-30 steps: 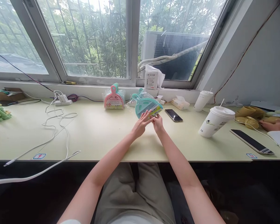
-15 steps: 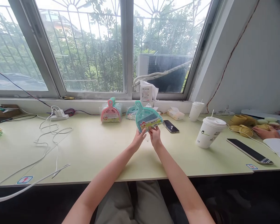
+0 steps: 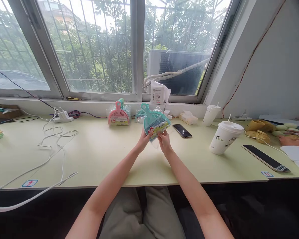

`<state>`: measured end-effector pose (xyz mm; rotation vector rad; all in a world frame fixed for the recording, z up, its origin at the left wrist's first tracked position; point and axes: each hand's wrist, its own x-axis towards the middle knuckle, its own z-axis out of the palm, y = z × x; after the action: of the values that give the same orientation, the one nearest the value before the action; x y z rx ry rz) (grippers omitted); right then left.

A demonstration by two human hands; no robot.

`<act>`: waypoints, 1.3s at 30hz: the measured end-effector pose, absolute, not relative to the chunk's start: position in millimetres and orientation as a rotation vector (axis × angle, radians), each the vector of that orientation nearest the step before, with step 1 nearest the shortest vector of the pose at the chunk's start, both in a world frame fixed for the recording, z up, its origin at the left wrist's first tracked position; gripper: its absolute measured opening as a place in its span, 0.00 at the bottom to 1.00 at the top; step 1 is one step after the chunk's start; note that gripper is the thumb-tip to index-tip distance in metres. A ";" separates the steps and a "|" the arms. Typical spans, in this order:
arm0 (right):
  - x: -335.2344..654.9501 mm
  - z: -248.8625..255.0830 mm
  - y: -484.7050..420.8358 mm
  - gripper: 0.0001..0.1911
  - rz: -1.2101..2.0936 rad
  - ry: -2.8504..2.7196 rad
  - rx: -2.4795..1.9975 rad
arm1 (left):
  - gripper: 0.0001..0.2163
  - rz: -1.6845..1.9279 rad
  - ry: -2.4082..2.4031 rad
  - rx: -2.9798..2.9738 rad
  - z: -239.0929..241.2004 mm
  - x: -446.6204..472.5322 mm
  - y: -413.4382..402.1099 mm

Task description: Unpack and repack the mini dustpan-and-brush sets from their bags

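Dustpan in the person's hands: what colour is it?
The dustpan is mint green, leaning towards turquoise; it shows best in the head view.

Our left hand (image 3: pixel 142 141) and right hand (image 3: pixel 165 142) hold a wrapped teal dustpan (image 3: pixel 154 118) by its lower edge, over the bench (image 3: pixel 102 156). To its left we see a stack of dustpans (image 3: pixel 119 114), the front one pink; to its right, a phone (image 3: pixel 182 130) and a large cup (image 3: pixel 224 138).
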<state>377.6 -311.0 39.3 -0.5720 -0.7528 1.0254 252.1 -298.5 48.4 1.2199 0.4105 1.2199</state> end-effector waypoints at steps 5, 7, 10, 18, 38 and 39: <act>377.1 38.7 -311.3 0.22 1.050 -0.779 -0.572 | 0.33 1.295 0.465 1.225 45.4 252.4 -294.4; 377.9 37.8 -309.9 0.21 1.061 -0.788 -0.572 | 0.31 1.286 0.471 1.231 46.3 251.7 -294.8; 379.6 36.0 -306.9 0.21 1.064 -0.790 -0.577 | 0.31 1.279 0.476 1.240 48.3 251.2 -295.7; 382.2 32.9 -303.6 0.23 1.079 -0.832 -0.662 | 0.33 1.254 0.492 1.252 45.2 249.1 -289.8; 393.2 19.3 -288.3 0.14 1.128 -0.815 -0.907 | 0.30 1.035 0.627 1.284 40.0 238.2 -288.9; 393.7 18.5 -287.0 0.12 1.146 -0.802 -0.909 | 0.31 1.037 0.627 1.274 39.3 238.7 -288.0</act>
<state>393.7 -287.0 18.5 -0.9093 -0.8022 1.1460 238.7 -288.0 39.3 1.2743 0.6265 1.0371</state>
